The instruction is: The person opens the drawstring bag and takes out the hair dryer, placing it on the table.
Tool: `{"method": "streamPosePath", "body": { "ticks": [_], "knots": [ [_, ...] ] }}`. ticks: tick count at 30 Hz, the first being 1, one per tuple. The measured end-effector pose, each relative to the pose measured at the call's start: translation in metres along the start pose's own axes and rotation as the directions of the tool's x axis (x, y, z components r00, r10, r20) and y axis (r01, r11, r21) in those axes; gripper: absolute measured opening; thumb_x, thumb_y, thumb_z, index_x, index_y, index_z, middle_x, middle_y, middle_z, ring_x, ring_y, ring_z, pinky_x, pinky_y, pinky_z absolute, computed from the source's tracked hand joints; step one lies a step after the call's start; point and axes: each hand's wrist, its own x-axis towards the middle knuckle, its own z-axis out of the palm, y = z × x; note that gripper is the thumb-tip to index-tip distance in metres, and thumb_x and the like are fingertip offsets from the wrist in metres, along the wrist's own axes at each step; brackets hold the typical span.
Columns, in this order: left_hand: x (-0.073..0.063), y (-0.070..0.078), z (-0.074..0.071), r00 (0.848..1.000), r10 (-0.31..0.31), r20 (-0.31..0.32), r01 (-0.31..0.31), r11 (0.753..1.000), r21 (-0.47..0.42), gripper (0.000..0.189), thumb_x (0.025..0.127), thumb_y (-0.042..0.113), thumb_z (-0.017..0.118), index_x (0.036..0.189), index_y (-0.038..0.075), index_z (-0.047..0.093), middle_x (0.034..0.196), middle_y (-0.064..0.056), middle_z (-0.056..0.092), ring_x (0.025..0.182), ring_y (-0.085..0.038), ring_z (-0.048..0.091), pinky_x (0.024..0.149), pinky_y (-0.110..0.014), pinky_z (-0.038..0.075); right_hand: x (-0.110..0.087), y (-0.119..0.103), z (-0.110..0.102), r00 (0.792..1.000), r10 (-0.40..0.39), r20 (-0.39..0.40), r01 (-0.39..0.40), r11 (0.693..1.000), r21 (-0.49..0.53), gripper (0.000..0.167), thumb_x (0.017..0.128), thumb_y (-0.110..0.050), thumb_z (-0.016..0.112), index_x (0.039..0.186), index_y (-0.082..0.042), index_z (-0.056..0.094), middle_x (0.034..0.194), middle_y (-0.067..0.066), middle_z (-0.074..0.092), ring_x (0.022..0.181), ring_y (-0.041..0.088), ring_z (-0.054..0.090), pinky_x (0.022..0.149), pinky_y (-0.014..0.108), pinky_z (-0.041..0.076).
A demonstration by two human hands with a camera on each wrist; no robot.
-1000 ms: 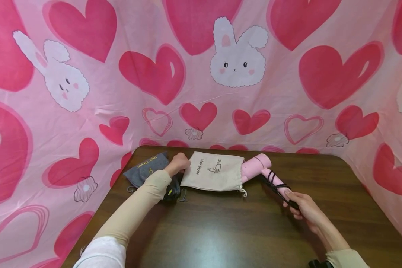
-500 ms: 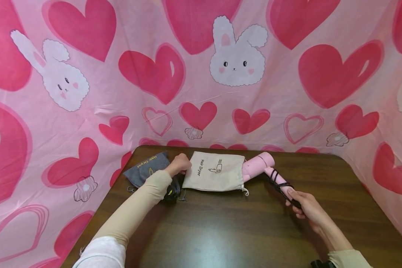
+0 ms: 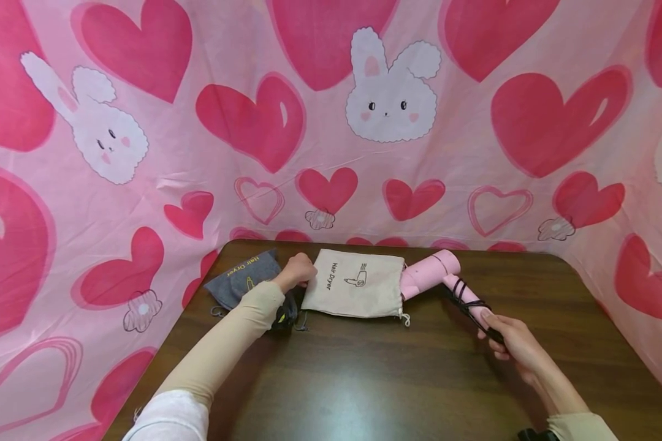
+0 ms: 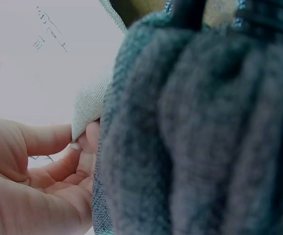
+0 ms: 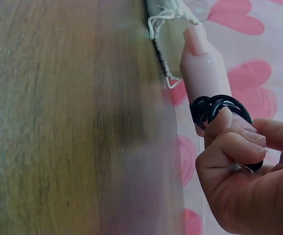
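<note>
A pink hair dryer (image 3: 429,274) lies partly inside a cream drawstring pouch (image 3: 353,283) printed "Hair Dryer", its barrel sticking out of the mouth on the right. My right hand (image 3: 510,340) grips the dryer's handle (image 5: 239,122), round which a black cord (image 5: 214,108) is wound. At the pouch's closed left end, my left hand (image 3: 296,272) pinches a corner of the cloth between thumb and fingers, plain in the left wrist view (image 4: 58,161). The nozzle end of the dryer is hidden in the pouch.
Left of the cream pouch lies a grey pouch (image 3: 243,278) with yellow "Hair Dryer" lettering, partly behind my left forearm. A black item (image 3: 284,317) shows at its mouth. Pink cloth with hearts and rabbits (image 3: 391,110) hangs behind the brown table (image 3: 375,380).
My right hand has moved a little to the right with the hair dryer, and more of the barrel shows outside the pouch. The left hand stays at the pouch corner.
</note>
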Motion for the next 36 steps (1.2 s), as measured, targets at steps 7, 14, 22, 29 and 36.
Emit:
{"method": "streamPosePath", "body": {
  "ticks": [7,14,22,29,36],
  "knots": [
    [0.010,-0.007,0.006,1.000,0.020,-0.019,-0.020,1.000,-0.002,0.044,0.094,0.003,0.059,0.057,0.013,0.037,0.058,0.000,0.030,0.047,-0.016,0.049,0.050,-0.030,0.055,-0.003,0.001,-0.005,1.000,-0.009,-0.013,0.009,1.000,0.000,0.041,0.115,-0.036,0.045,0.112,0.002,0.061,0.083,0.000,0.064,0.056,0.007,0.039,0.052,0.022,0.038],
    [-0.003,0.003,0.008,0.999,0.041,-0.032,-0.041,0.999,0.001,0.048,0.095,0.002,0.060,0.056,0.013,0.035,0.055,0.002,0.026,0.045,-0.015,0.046,0.059,-0.036,0.060,-0.006,-0.001,-0.011,0.999,-0.011,-0.030,0.012,0.999,0.031,0.038,0.115,-0.033,0.045,0.106,-0.002,0.064,0.083,0.000,0.064,0.056,0.007,0.039,0.052,0.022,0.037],
    [-0.004,0.003,0.010,0.999,0.026,-0.022,-0.025,0.999,0.030,0.046,0.093,0.001,0.058,0.056,0.013,0.034,0.055,0.002,0.024,0.045,-0.016,0.045,0.054,-0.032,0.057,-0.010,0.003,-0.024,0.999,-0.022,-0.033,0.025,0.997,0.071,0.035,0.115,-0.032,0.045,0.100,-0.010,0.068,0.084,0.000,0.064,0.056,0.007,0.039,0.052,0.023,0.035],
    [0.005,-0.005,0.015,0.994,0.104,-0.015,-0.103,0.994,0.028,0.035,0.086,0.005,0.065,0.061,0.010,0.041,0.060,-0.004,0.041,0.050,-0.019,0.049,0.051,-0.031,0.052,-0.010,0.003,-0.033,0.999,-0.029,-0.045,0.034,0.994,0.100,0.036,0.115,-0.032,0.046,0.096,-0.012,0.069,0.084,0.001,0.064,0.056,0.008,0.040,0.052,0.022,0.037],
    [-0.020,0.004,0.017,0.970,0.242,-0.021,-0.234,0.954,0.188,0.037,0.088,0.011,0.073,0.119,-0.008,0.064,0.112,-0.023,0.063,0.106,-0.037,0.054,0.096,-0.047,0.048,-0.009,0.003,-0.036,0.998,-0.026,-0.051,0.032,0.991,0.128,0.036,0.114,-0.033,0.046,0.096,-0.012,0.069,0.085,0.001,0.065,0.056,0.008,0.041,0.052,0.021,0.039]
  ]
}}
